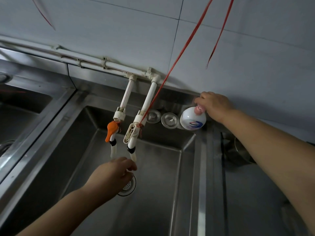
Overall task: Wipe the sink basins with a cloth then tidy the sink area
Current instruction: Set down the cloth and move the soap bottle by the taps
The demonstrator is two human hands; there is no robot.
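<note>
We see our right hand (215,105) holding the top of a white soap bottle (193,119). The bottle sits on the back ledge of the sink (162,167), in the right corner, next to two round metal plugs (170,120). Our left hand (113,172) is over the basin, with its fingers curled around the soft ends of the two tap hoses (132,155). One tap has an orange handle (111,130), the other a white one. A red string (177,61) is tied to the white tap. Below our left hand is the drain (128,186). Another basin (22,113) is on the left.
</note>
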